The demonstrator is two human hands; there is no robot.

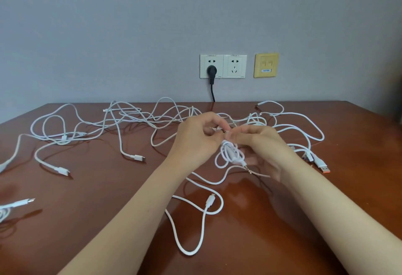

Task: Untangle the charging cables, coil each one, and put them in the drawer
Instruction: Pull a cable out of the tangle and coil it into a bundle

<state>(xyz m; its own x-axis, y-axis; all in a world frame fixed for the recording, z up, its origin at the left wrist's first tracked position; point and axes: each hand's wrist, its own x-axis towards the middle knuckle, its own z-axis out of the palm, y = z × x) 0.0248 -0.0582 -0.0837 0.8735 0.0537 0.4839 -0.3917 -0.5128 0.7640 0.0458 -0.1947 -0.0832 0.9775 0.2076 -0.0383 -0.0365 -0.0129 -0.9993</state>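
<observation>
Thin white cables tangled across table, small coil pinched by left hand and right hand fingers

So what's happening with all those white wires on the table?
A person is sorting charging cables. The left hand and right hand both pinch a small looped white cable, held just above the wooden table. The other white cables lie spread out and crossed over each other behind and beside the hands. One with an orange plug lies on the right. No drawer shows.
</observation>
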